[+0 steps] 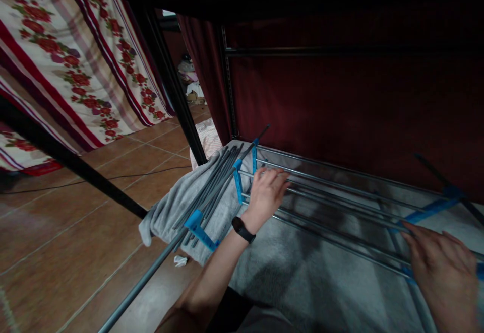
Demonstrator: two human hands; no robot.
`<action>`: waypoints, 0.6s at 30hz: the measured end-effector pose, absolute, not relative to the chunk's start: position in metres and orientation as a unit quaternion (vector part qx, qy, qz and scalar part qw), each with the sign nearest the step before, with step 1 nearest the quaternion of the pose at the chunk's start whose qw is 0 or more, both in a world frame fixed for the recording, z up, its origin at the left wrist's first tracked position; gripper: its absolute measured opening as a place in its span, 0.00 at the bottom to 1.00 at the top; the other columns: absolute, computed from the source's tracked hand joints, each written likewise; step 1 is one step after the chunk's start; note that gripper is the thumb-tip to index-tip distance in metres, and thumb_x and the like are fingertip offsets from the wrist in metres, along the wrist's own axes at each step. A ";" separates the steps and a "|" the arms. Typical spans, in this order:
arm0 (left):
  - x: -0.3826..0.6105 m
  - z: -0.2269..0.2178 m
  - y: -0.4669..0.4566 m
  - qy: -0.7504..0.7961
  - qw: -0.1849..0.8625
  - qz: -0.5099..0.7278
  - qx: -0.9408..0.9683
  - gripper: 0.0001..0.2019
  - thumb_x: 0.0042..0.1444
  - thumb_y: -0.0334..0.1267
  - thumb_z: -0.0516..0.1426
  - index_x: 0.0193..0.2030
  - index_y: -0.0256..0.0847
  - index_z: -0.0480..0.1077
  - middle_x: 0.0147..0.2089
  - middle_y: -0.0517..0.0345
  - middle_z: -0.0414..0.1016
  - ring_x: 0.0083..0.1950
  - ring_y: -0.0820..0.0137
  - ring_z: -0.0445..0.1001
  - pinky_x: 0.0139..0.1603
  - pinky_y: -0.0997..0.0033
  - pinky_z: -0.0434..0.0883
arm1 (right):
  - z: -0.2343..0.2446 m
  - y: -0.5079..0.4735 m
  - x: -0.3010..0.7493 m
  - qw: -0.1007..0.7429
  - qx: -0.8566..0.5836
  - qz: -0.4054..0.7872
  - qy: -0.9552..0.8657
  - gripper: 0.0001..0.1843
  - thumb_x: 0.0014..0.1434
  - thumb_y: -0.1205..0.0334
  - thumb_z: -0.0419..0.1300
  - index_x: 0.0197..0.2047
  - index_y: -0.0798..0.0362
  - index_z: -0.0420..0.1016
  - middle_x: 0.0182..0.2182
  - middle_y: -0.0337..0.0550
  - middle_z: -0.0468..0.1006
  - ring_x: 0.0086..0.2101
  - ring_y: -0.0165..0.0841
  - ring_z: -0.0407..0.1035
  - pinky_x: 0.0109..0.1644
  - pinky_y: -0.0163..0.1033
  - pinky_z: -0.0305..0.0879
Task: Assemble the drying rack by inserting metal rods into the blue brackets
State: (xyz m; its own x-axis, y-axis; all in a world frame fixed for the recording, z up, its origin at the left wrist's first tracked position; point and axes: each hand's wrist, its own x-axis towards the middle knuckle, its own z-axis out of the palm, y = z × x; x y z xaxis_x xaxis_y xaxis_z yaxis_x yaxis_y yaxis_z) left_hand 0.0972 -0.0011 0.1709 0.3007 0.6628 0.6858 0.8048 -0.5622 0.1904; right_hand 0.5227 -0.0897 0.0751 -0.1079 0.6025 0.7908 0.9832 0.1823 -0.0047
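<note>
A rack of thin grey metal rods (333, 178) joined by blue plastic connectors lies across the grey blanket (287, 262). My left hand (266, 192), with a black band on its wrist, curls its fingers over the rods beside a blue connector (237, 182) at the rack's left end. Over at the right end, my right hand (440, 262) grips a rod next to another blue connector (431, 211); its palm side is hidden. A longer grey pole (147, 275) runs through the left connectors, and another blue connector (202, 231) sits on it nearer to me.
Several loose grey rods (206, 192) lie on the blanket's left part. Black metal frame posts (170, 86) and a bar overhead surround the spot. A dark red curtain (340, 106) hangs behind. Left are the tiled floor (75, 232), a cable and a flowered cloth (75, 66).
</note>
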 end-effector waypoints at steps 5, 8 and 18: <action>0.042 0.202 -0.005 -0.703 0.139 -0.302 -0.629 0.18 0.71 0.35 0.50 0.63 0.37 0.72 0.58 0.39 0.78 0.58 0.51 0.77 0.59 0.50 0.70 | 0.075 -0.092 0.519 0.331 -0.577 -0.280 -0.693 0.24 0.70 0.49 0.54 0.64 0.46 0.76 0.46 0.51 0.83 0.48 0.51 0.76 0.66 0.59 0.66; 0.022 0.216 -0.004 -0.788 0.081 -0.195 -0.578 0.18 0.72 0.37 0.49 0.60 0.36 0.74 0.49 0.38 0.81 0.51 0.50 0.81 0.50 0.55 0.74 | 0.076 -0.092 0.517 0.326 -0.572 -0.292 -0.694 0.24 0.71 0.49 0.54 0.63 0.50 0.77 0.46 0.52 0.83 0.48 0.51 0.75 0.66 0.60 0.66; 0.056 0.171 -0.023 -0.614 0.116 -0.463 -0.629 0.11 0.70 0.34 0.52 0.53 0.41 0.74 0.53 0.44 0.77 0.54 0.56 0.75 0.57 0.56 0.71 | 0.075 -0.090 0.519 0.329 -0.550 -0.308 -0.703 0.25 0.70 0.53 0.57 0.68 0.47 0.73 0.46 0.52 0.83 0.45 0.51 0.76 0.63 0.60 0.69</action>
